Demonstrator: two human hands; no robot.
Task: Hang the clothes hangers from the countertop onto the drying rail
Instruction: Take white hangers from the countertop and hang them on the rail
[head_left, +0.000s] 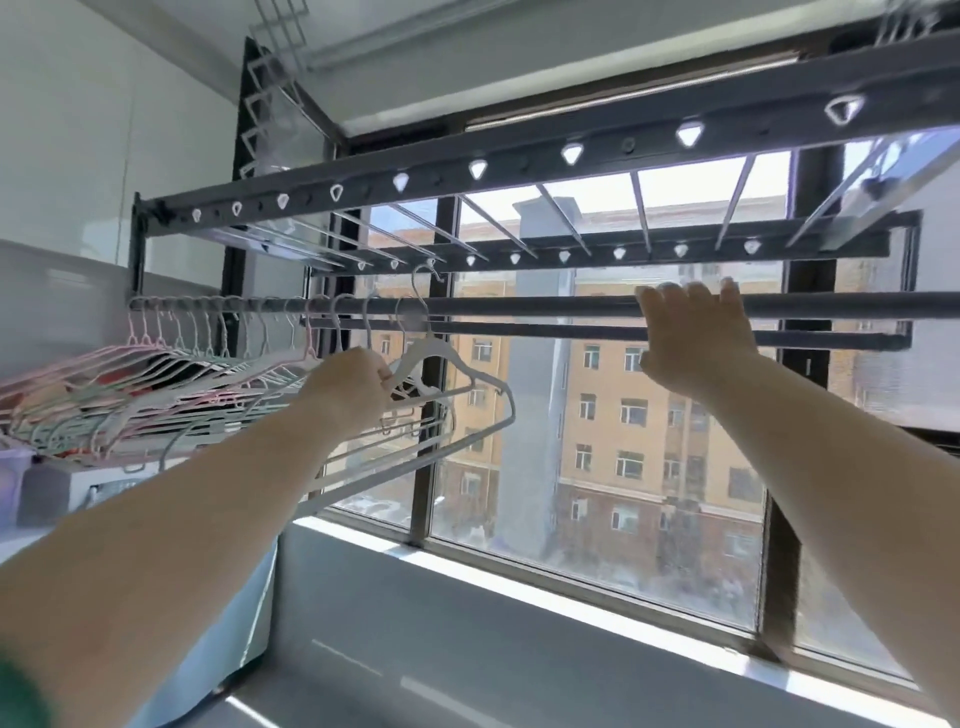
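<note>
Fingers (382, 376) of left hand (348, 387): curled round neck of white hanger (423, 349)
Fingers (655, 312) of right hand (696, 340): nearly straight, laid on drying rail (519, 306), holding nothing
White hanger: tilted, hook up by rail
Other hangers (208, 371): bunched on rail's left end

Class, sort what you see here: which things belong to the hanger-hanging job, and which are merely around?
Job:
drying rail
white hangers, gripped in the left hand
pastel hangers already on the rail
right hand, resting on the rail

Merely around:
overhead rack
window
grey ledge below it
</note>
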